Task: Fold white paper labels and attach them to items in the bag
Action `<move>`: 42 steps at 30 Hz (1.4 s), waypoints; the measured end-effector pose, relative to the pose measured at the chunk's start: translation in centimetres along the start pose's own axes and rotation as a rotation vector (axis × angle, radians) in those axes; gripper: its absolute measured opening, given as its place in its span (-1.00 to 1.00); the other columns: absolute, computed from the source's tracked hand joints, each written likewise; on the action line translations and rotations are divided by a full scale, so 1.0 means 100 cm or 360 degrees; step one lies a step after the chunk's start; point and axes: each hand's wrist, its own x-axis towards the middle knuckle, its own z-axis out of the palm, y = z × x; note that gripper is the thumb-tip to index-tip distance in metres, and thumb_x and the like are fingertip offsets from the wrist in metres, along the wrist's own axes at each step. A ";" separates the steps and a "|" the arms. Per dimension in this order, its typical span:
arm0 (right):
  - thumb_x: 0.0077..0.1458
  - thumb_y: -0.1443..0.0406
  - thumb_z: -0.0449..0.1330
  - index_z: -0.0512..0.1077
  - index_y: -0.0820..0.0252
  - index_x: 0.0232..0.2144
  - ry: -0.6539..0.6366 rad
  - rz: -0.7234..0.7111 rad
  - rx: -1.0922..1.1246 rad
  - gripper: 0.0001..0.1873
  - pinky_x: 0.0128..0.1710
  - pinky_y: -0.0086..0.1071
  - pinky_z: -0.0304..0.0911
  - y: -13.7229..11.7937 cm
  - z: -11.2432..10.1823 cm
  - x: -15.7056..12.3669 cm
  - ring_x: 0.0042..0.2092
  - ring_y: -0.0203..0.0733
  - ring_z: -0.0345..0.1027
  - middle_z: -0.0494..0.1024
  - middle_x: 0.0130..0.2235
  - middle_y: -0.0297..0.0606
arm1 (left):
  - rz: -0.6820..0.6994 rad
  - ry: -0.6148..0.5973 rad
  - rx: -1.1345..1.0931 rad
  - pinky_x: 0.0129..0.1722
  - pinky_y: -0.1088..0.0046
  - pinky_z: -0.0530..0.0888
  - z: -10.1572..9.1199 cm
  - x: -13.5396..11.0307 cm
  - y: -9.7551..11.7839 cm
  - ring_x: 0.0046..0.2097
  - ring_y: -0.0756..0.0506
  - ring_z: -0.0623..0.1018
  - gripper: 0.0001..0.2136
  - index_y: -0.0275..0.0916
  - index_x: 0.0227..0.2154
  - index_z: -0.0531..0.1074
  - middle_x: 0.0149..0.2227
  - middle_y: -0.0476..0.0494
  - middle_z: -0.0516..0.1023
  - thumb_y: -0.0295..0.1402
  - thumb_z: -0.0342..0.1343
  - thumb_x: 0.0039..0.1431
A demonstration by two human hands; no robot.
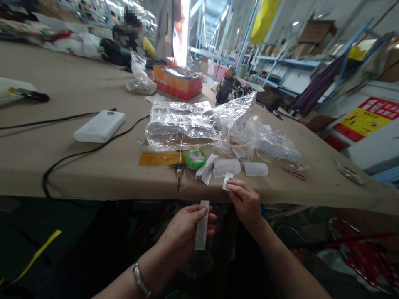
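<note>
My left hand (188,226) is closed around a white paper strip (202,228), held upright below the table's front edge with the thumb across it. Over that edge, my right hand (246,199) pinches a small white label (227,182) between thumb and fingers. Just beyond it lie fanned stacks of printed white labels (226,167), with another label stack (255,168) to the right. A green round tin (195,158) sits left of the stacks, beside a soldering iron (178,174) pointing toward me.
Clear plastic bags (183,122) spread across the table behind the labels. A white power bank (100,126) and a black cable (62,160) lie left. Tweezers (294,173) and pliers (349,172) rest right. An orange box (177,82) stands farther back; a person (129,35) is beyond.
</note>
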 end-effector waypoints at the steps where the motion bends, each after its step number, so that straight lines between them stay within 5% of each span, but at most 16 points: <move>1: 0.15 0.40 0.10 0.48 0.10 -0.24 -0.0016 -0.0029 0.0094 -0.81 0.00 -0.16 0.30 -0.007 -0.001 -0.002 -0.01 -0.13 0.38 0.56 -0.17 -0.20 | -0.0009 -0.0036 -0.0034 -0.45 0.43 0.48 0.000 0.000 0.001 -0.50 -0.03 0.53 -0.89 -0.38 -0.32 0.43 -0.45 -0.19 0.55 -0.45 0.11 0.09; 8: 0.16 0.40 0.10 0.47 0.10 -0.28 -0.0435 -0.0502 0.0264 -0.83 0.03 -0.18 0.27 -0.050 0.003 -0.021 0.00 -0.17 0.38 0.58 -0.23 -0.25 | 0.0046 -0.0226 -0.0436 -0.50 0.54 0.42 0.000 0.001 0.002 -0.51 0.01 0.51 -0.89 -0.41 -0.47 0.45 -0.52 -0.17 0.53 -0.61 0.04 0.06; 18: 0.15 0.43 0.11 0.46 0.19 -0.29 -0.0437 -0.0554 0.0229 -0.85 0.08 -0.18 0.26 -0.049 0.009 -0.029 0.03 -0.16 0.35 0.57 -0.21 -0.20 | 0.0077 -0.0249 -0.0474 -0.49 0.56 0.40 0.000 0.000 -0.001 -0.47 0.01 0.50 -0.92 -0.43 -0.48 0.46 -0.48 -0.17 0.52 -0.61 0.08 0.03; 29: 0.17 0.42 0.08 0.43 0.19 -0.23 -0.0468 -0.0558 0.0201 -0.84 0.13 -0.26 0.20 -0.059 0.006 -0.026 0.01 -0.24 0.37 0.58 -0.21 -0.24 | 0.0062 -0.0029 -0.0410 -0.53 0.59 0.43 0.005 -0.001 -0.001 -0.49 0.00 0.54 -0.86 -0.45 -0.46 0.47 -0.46 -0.25 0.56 -0.67 0.02 0.06; 33: 0.17 0.29 0.10 0.34 0.20 -0.05 -0.0401 -0.0398 0.0111 -0.72 0.11 -0.18 0.22 -0.037 -0.013 -0.017 0.08 -0.15 0.29 0.53 -0.10 -0.17 | -0.0008 -0.0008 -0.0284 -0.46 0.44 0.52 0.005 -0.002 0.001 -0.46 -0.08 0.58 -0.91 -0.44 -0.37 0.44 -0.42 -0.30 0.58 -0.61 0.04 0.10; 37: 0.17 0.15 0.07 0.21 0.35 0.11 -0.0181 0.0137 -0.0576 -0.46 0.13 0.03 0.12 0.014 -0.039 -0.002 0.19 0.10 0.09 0.35 0.08 0.08 | -0.0030 0.0103 -0.0174 -0.32 0.29 0.56 0.006 -0.004 0.002 -0.40 -0.14 0.61 -0.91 -0.42 -0.30 0.39 -0.36 -0.35 0.60 -0.57 0.07 0.11; 42: 0.14 0.04 0.07 0.26 0.36 0.10 -0.0480 0.0313 -0.1013 -0.39 0.09 0.10 0.12 0.055 -0.052 -0.004 0.16 0.21 0.11 0.31 0.13 0.08 | -0.0087 0.0128 -0.0090 -0.34 0.32 0.56 0.008 -0.005 -0.001 -0.42 -0.13 0.60 -0.91 -0.43 -0.30 0.38 -0.36 -0.36 0.59 -0.58 0.07 0.10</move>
